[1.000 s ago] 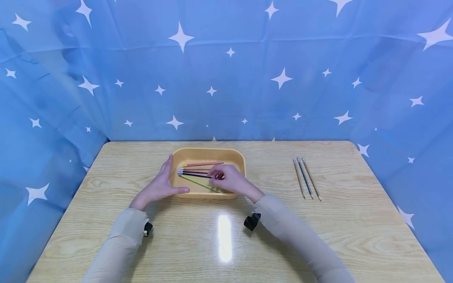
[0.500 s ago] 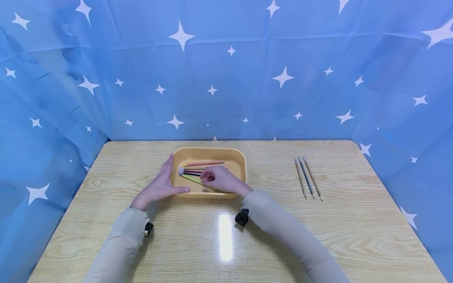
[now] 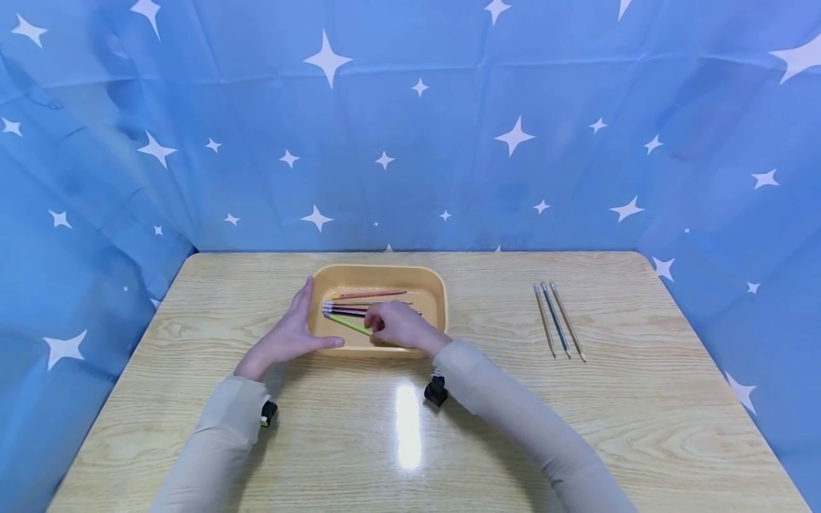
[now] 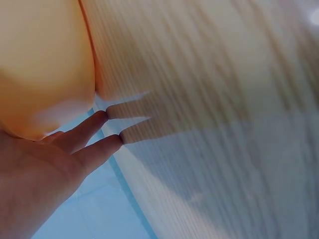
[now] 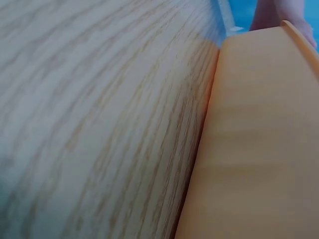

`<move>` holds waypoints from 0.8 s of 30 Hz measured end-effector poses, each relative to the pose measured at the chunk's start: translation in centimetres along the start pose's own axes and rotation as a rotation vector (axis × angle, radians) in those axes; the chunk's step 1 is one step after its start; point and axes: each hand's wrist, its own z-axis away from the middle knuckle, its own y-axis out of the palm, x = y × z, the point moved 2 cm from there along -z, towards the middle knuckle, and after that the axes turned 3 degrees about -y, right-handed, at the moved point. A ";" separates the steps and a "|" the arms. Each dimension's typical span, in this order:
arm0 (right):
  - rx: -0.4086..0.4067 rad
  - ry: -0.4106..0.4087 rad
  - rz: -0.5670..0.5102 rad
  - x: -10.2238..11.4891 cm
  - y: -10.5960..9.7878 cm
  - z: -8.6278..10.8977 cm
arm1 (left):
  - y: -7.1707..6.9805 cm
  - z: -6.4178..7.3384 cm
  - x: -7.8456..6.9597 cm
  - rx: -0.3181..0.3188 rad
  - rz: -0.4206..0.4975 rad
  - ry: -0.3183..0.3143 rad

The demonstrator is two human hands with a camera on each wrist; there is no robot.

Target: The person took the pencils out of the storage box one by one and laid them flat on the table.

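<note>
A shallow yellow-orange plastic tray [image 3: 420, 274] sits at the middle back of the table. My left hand [image 3: 288, 331] spans its left end, the straight fingers along the outside wall and the thumb at the front rim. In the left wrist view, the fingers [image 4: 97, 152] lie under the tray's curved side. Inside the tray, my right hand [image 3: 399, 326] has curled fingers and pinches a lime-green pencil [image 3: 348, 324] near its middle; the pencil's right part is hidden by the hand. Behind it lie several dark and striped pencils [image 3: 346, 310] with white ends, and an orange-red pencil [image 3: 368, 293].
Three pencils [image 3: 556, 320] lie side by side on the wooden table [image 3: 641, 399], right of the tray; the middle one is dark blue-green. A blue curtain [image 3: 417, 178] with white stars hangs right behind the table's back edge.
My right hand has moved left and slightly down inside the tray, from the dark pencils to the green pencil, and its fingers have come together there. My left hand stays at the tray's end.
</note>
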 end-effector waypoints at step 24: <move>-0.072 0.000 -0.298 -0.6 -0.8 0.4 | 0.0 -0.1 0.1 -0.006 -0.013 0.001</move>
